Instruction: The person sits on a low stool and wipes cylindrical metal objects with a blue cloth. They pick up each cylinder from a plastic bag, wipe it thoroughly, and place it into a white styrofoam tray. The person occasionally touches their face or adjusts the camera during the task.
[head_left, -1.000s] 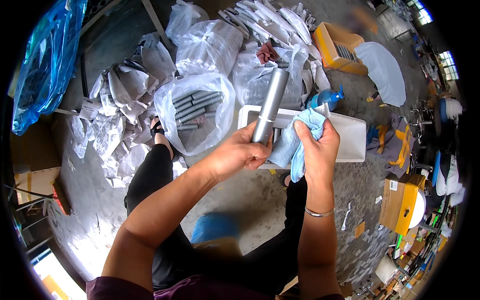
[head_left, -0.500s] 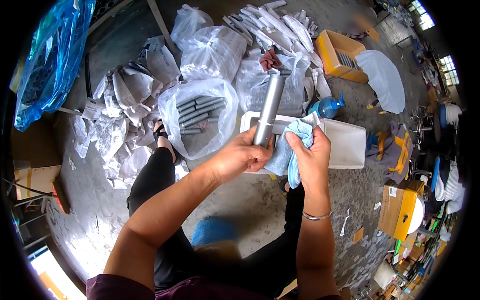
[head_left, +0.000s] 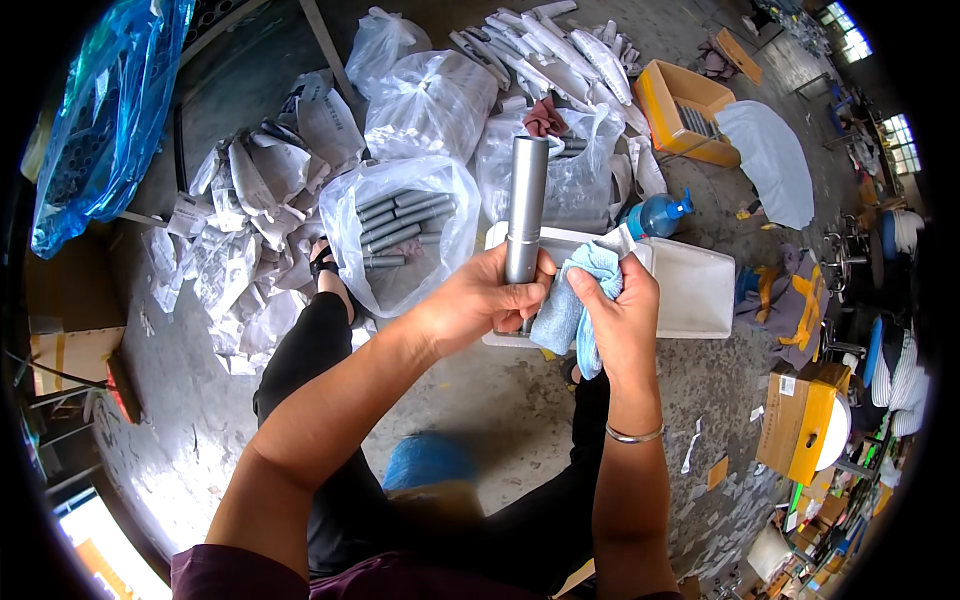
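My left hand (head_left: 490, 302) is closed round the lower end of a grey metal tube (head_left: 527, 205), which stands nearly upright with a ring line partway along it. Close beside it, my right hand (head_left: 622, 312) grips a folded light blue cloth (head_left: 575, 300) between thumb and fingers. A pale flap sticks out at the cloth's top. Beneath both hands lies a white plastic tray (head_left: 700, 290), partly covered by them. To the left, an open clear plastic bag (head_left: 455, 255) holds several similar grey tubes (head_left: 395, 222).
Crumpled paper wrappings (head_left: 250, 230) lie on the floor at left. Filled plastic bags (head_left: 430, 105) and paper-wrapped rolls (head_left: 555, 50) sit farther back. Beyond the tray stand a blue pump bottle (head_left: 660, 213) and a yellow-brown box (head_left: 690, 90). Another carton (head_left: 795, 420) is at right.
The tube has swung from a rightward tilt to nearly upright, its top moving left. My left hand has turned slightly with it; my right hand keeps the cloth in almost the same place.
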